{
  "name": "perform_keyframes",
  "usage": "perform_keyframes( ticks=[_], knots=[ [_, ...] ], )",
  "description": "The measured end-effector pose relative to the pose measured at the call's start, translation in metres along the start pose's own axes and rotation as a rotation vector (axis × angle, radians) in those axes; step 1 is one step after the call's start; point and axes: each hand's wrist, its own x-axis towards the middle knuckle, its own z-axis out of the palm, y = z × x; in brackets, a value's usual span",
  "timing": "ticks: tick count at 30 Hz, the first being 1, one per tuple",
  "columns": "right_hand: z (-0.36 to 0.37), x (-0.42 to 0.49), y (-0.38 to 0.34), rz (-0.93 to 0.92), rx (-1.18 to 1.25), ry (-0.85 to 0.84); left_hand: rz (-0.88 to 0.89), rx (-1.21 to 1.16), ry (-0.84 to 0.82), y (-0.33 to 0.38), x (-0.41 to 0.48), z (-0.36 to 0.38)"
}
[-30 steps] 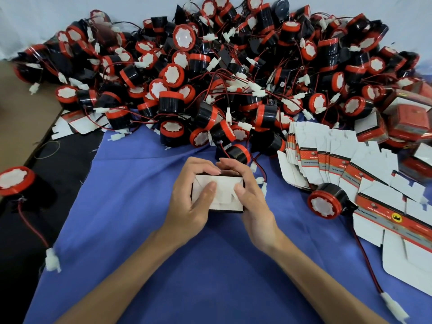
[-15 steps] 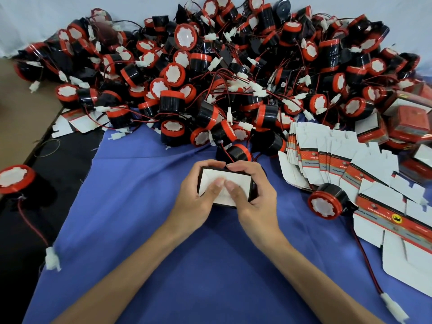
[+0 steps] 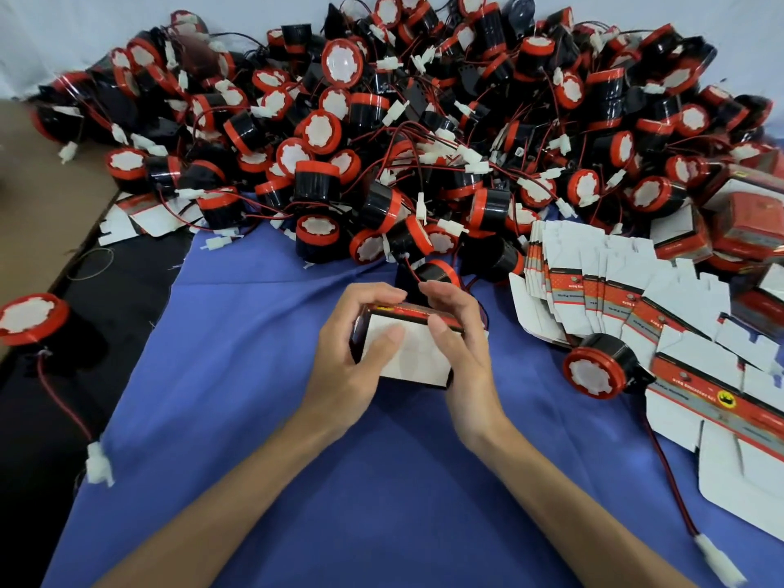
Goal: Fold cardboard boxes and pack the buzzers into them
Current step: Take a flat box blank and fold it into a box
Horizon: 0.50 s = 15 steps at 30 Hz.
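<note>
Both hands hold a small cardboard box (image 3: 413, 358) above the blue cloth (image 3: 339, 481), its white flap side facing me and a red printed side on top. My left hand (image 3: 352, 362) grips its left end, thumb pressed on the white flap. My right hand (image 3: 462, 354) grips the right end, thumb on the flap's upper edge. A big heap of black-and-red buzzers (image 3: 382, 163) with red wires and white plugs fills the far side. Flat unfolded box blanks (image 3: 615, 299) are fanned out at the right. One loose buzzer (image 3: 596, 371) lies by them.
Folded red boxes (image 3: 746, 222) pile up at the far right. A single buzzer (image 3: 32, 318) sits at the left on black cloth, its red wire ending in a white plug (image 3: 99, 464). Another plug (image 3: 717, 553) lies at the lower right. A brown table surface (image 3: 38, 197) shows far left.
The box has been tipped and turned in my hands: its red printed top side now shows, and both thumbs have shifted on the white flap.
</note>
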Motion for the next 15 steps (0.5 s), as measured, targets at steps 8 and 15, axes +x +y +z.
perform_keyframes(
  ticks=[8,15],
  knots=[
    [-0.002,0.000,-0.010,0.010,-0.077,-0.125,0.051,0.124,0.130,-0.007,0.006,-0.003],
    [-0.003,-0.008,-0.005,-0.400,-0.363,-0.176,-0.221,-0.060,-0.097,-0.003,0.012,-0.018]
  ],
)
